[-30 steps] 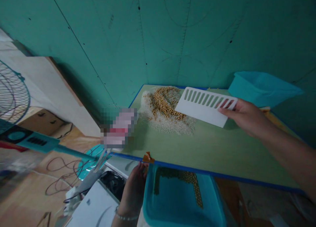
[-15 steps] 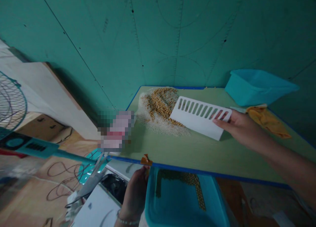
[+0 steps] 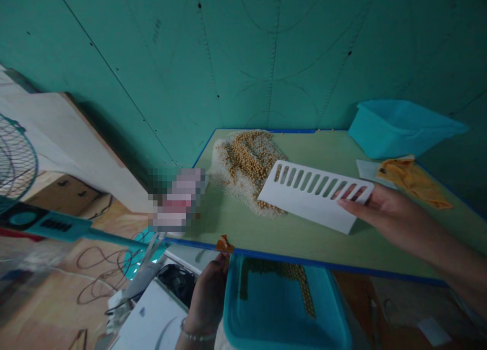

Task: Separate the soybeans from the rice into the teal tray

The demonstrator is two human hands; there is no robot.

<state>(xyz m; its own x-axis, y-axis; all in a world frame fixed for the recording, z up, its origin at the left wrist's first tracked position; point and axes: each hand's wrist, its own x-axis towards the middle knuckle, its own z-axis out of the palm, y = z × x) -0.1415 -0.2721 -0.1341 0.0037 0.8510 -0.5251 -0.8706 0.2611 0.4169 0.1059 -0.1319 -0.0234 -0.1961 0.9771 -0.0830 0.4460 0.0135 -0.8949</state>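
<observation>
My right hand [image 3: 375, 208] grips the right end of a white slotted plastic piece [image 3: 308, 203], thumb on its long side and fingers around its slotted edge. The left end of this piece touches a pile of soybeans [image 3: 247, 157] mixed with white rice-like grains [image 3: 232, 182] on the table [image 3: 213, 218]. Below the front edge, my left hand [image 3: 209, 284] is closed at the upper left corner of a blue bin [image 3: 285, 335]; its fingertips are partly hidden. Soybeans [image 3: 306, 291] show along the far and right inside of that bin.
At the back right stands another blue bin [image 3: 399, 129], with an orange cloth [image 3: 418, 185] in front of it. A pixelated pinkish object [image 3: 180, 200] is at the table's left edge. Brown tape [image 3: 224, 244] sits on the front edge. On the left is a turquoise fan [image 3: 49, 223].
My right hand has moved the white slotted piece slightly right and toward me, away from the pile. My left hand and the lower bin stay nearly in place.
</observation>
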